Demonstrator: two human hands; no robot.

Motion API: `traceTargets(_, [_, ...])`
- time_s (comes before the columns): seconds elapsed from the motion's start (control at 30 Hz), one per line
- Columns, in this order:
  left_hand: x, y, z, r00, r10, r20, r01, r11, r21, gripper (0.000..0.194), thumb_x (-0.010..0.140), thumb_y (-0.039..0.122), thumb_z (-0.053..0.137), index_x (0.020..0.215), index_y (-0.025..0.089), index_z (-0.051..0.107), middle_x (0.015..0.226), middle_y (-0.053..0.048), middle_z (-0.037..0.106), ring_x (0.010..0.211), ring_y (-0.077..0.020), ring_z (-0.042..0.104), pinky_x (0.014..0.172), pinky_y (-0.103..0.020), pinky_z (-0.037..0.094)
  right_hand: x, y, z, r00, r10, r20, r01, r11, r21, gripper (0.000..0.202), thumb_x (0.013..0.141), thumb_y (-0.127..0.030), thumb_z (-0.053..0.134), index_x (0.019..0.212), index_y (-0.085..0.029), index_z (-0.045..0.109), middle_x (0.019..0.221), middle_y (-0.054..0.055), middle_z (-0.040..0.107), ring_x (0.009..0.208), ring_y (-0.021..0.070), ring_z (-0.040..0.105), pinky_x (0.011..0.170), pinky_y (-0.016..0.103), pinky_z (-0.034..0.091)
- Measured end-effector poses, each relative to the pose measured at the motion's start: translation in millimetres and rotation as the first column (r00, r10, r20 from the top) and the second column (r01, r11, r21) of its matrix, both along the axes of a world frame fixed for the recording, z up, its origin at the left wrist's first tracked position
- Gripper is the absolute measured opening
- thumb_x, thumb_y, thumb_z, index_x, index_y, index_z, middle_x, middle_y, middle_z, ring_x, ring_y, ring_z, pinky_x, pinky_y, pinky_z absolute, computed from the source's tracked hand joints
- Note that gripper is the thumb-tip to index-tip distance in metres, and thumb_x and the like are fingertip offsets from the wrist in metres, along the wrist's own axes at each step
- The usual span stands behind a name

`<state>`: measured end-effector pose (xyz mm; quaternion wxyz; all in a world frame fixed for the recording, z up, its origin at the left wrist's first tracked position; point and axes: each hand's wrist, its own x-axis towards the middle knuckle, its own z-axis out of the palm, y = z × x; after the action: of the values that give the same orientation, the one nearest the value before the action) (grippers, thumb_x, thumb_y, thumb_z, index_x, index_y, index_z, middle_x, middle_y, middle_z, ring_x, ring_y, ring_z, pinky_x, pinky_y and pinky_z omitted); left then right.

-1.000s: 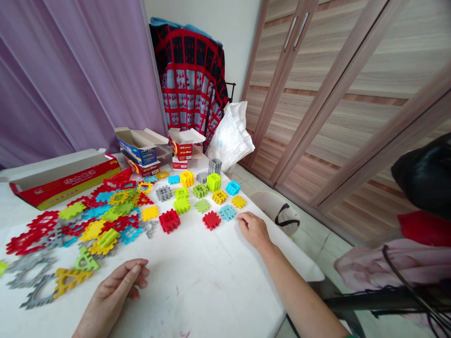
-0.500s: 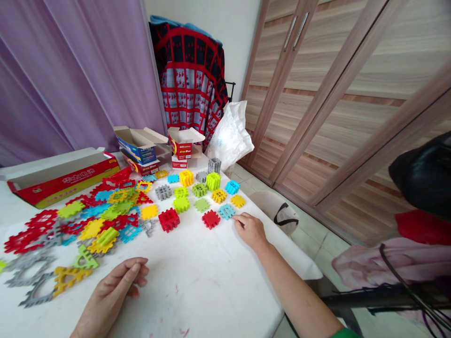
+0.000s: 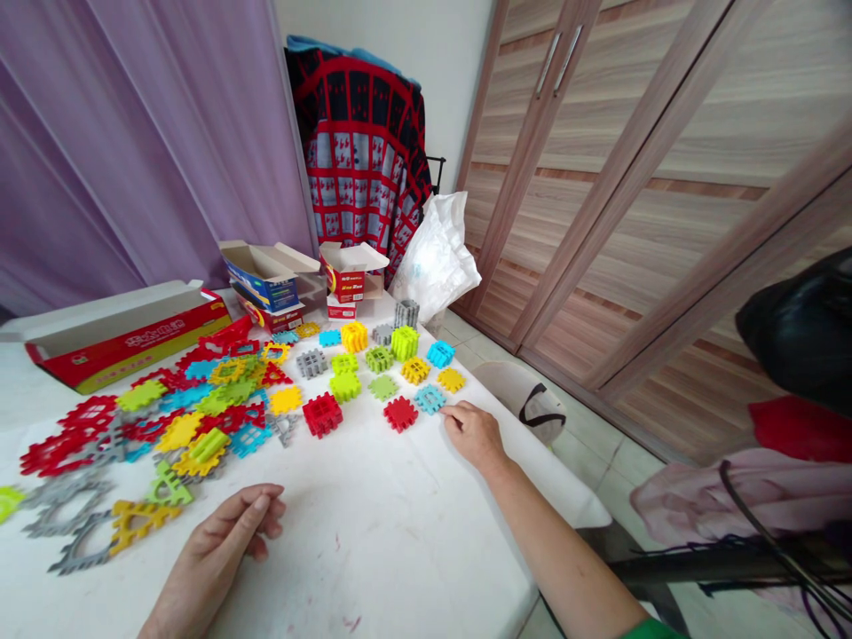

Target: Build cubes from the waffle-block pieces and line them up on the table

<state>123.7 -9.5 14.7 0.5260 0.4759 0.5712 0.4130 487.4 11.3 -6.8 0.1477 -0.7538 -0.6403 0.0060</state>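
Observation:
My left hand rests over the near left of the white table, its thumb against the curled fingers and nothing visible in it. My right hand lies at the table's right side, fingers curled, the index fingertip at the edge of a light blue square piece. Left of that piece is a flat red square; a flat yellow one lies behind it. Stacked toothed pieces stand around them, among them a red stack, a green stack and a grey stack.
Loose coloured pieces are heaped on the left of the white table. Open boxes stand along the back, with a white plastic bag behind the far corner. A white bin is on the floor to the right.
The view has shifted slightly, so the pieces and boxes appear a little further right. Both hands keep the same pose, and no piece has visibly moved on the table.

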Motion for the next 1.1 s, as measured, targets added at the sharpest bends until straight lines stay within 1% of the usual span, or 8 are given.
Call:
traceTargets(0.13, [0,1,-2.9,1.0,-0.009,0.008,0.009,1.0,-0.003,0.056,0.056,0.069,0.074,0.082,0.02,0.073,0.073,-0.006,0.072,0.061,-0.018,0.062,0.048,-0.025,0.05,1,0,-0.2,0.999,0.004,-0.04,-0.003,1.0,0.018,0.032,0.087,-0.02,0.047,0.101,-0.029,0.074,0.103,0.0,0.074,0.094,0.0176,0.068,0.084,0.025,0.05])
traceTargets(0.3, [-3,0,-6.1,0.996,0.005,0.088,-0.006,1.0,0.003,0.053,0.062,0.066,0.073,0.085,0.018,0.072,0.071,-0.005,0.07,0.059,-0.0159,0.06,0.047,-0.024,0.048,10,1,-10.4,0.983,0.03,-0.181,-0.003,0.99,0.143,0.031,0.083,-0.02,0.044,0.089,-0.027,0.074,0.098,0.001,0.075,0.091,0.0197,0.069,0.086,0.03,0.052])
traceTargets(0.4, [-11,-1,-5.6,0.982,0.088,0.169,-0.09,0.996,0.003,0.051,0.06,0.063,0.076,0.084,0.017,0.072,0.07,-0.004,0.068,0.057,-0.0136,0.058,0.045,-0.022,0.046,18,4,-21.1,0.967,0.048,-0.249,0.007,0.977,0.215,0.031,0.081,-0.026,0.043,0.084,-0.026,0.074,0.094,0.004,0.076,0.087,0.0217,0.07,0.082,0.032,0.053])
traceTargets(0.5, [-23,2,-3.0,0.941,0.239,0.24,-0.246,0.969,-0.001,0.054,0.053,0.062,0.08,0.081,0.016,0.071,0.068,-0.002,0.066,0.054,-0.0119,0.056,0.043,-0.021,0.044,24,9,-30.0,0.959,0.046,-0.28,0.034,0.962,0.272,0.033,0.077,-0.034,0.043,0.08,-0.025,0.075,0.091,0.005,0.077,0.083,0.0231,0.071,0.077,0.033,0.055])
traceTargets(0.6, [-36,5,-1.0,0.88,0.398,0.26,-0.426,0.903,0.06,0.054,0.051,0.061,0.079,0.077,0.016,0.069,0.064,0.0,0.063,0.052,-0.011,0.055,0.041,-0.021,0.043,29,10,-34.7,0.953,0.057,-0.298,0.04,0.949,0.311,0.035,0.073,-0.041,0.045,0.077,-0.025,0.076,0.085,0.004,0.077,0.077,0.0234,0.072,0.072,0.032,0.055])
traceTargets(0.8, [-70,10,-7.4,0.73,0.651,0.21,-0.684,0.693,0.228,0.048,0.063,0.062,0.068,0.081,0.018,0.067,0.059,0.003,0.06,0.051,-0.0119,0.055,0.047,-0.024,0.045,35,8,-34.9,0.953,0.05,-0.297,0.103,0.873,0.477,0.037,0.071,-0.047,0.05,0.078,-0.023,0.077,0.081,0.006,0.077,0.07,0.0253,0.072,0.062,0.031,0.056])
traceTargets(0.97, [-94,13,-19.1,0.62,0.772,0.138,-0.767,0.561,0.311,0.04,0.069,0.057,0.064,0.084,0.021,0.068,0.069,0.0,0.068,0.071,-0.0176,0.062,0.07,-0.031,0.049,-2,15,-11.0,0.951,0.175,-0.254,0.021,0.785,0.619,0.035,0.077,-0.044,0.052,0.08,-0.02,0.077,0.082,0.008,0.077,0.071,0.0241,0.072,0.068,0.031,0.057])
traceTargets(1.1, [-97,17,-27.5,0.612,0.786,0.085,-0.759,0.554,0.34,0.037,0.07,0.055,0.061,0.084,0.022,0.069,0.074,-0.002,0.073,0.076,-0.0203,0.064,0.077,-0.034,0.048,-73,30,24.1,0.879,0.451,-0.158,-0.235,0.696,0.678,0.028,0.084,-0.034,0.051,0.081,-0.021,0.075,0.081,0.007,0.076,0.071,0.0201,0.071,0.072,0.029,0.057])
